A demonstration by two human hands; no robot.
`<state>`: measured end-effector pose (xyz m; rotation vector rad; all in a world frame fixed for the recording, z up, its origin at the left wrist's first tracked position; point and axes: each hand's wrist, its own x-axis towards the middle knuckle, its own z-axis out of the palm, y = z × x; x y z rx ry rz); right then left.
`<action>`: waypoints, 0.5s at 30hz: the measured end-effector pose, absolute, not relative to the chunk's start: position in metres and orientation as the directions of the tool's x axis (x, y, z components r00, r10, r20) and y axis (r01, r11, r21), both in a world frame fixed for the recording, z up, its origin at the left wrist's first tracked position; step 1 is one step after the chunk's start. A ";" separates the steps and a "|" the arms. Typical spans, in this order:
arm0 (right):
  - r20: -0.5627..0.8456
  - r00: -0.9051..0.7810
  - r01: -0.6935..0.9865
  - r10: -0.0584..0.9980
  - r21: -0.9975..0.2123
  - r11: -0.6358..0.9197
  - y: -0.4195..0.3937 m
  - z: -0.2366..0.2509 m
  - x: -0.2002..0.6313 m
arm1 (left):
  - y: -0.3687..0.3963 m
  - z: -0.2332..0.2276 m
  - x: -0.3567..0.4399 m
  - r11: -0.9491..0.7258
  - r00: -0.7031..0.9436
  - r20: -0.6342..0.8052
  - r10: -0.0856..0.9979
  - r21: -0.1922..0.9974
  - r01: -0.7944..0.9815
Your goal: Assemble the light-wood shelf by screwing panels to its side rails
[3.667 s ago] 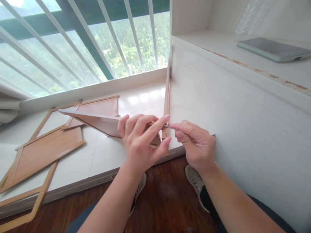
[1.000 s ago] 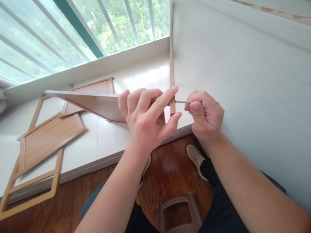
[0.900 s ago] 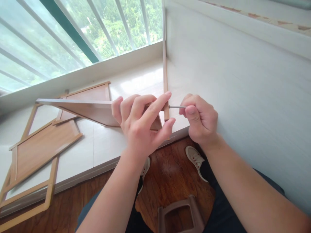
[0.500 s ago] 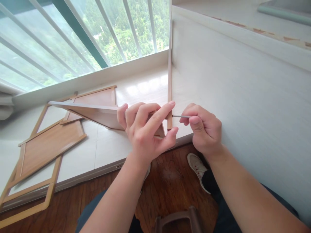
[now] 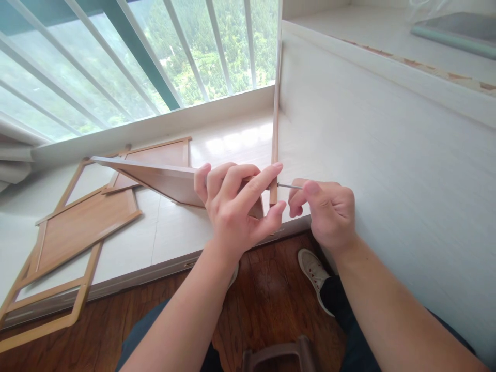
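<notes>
My left hand (image 5: 236, 206) is wrapped over the joint of a thin wooden panel (image 5: 166, 183) and an upright wooden rail (image 5: 274, 191). Its thumb and forefinger press on the rail near the lower end. From the right, my right hand (image 5: 327, 209) grips a slim metal hex key (image 5: 290, 186), whose bent or handle end is hidden in the fingers. The key's tip meets a dark screw head on the rail's outer side. Tilted, the panel stretches back left from my left hand.
Other wooden panels (image 5: 89, 227) lie on the white window ledge (image 5: 163, 232), over a wooden frame (image 5: 87, 274) that juts past its edge. A white cabinet side (image 5: 387, 155) rises close on the right. Below are a brown stool (image 5: 275, 354) and my shoe (image 5: 313, 266).
My right hand has turned about the hex key, with the thumb now higher and the fingers curled lower. My left hand keeps its grip. The view has shifted slightly.
</notes>
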<state>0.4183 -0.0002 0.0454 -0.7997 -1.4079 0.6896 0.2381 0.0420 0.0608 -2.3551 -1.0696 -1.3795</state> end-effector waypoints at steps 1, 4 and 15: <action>0.566 0.048 0.032 0.823 -0.825 0.565 0.000 0.046 0.418 | 0.042 0.061 0.238 -0.723 0.300 0.828 0.474 0.172 0.669; 0.550 0.050 0.073 0.834 -0.835 0.546 0.000 0.048 0.419 | 0.042 0.061 0.237 -0.731 0.299 0.827 0.476 0.183 0.657; 0.605 0.299 0.146 0.738 -0.793 0.591 0.004 0.039 0.416 | 0.042 0.062 0.237 -0.755 0.299 0.838 0.457 0.189 0.628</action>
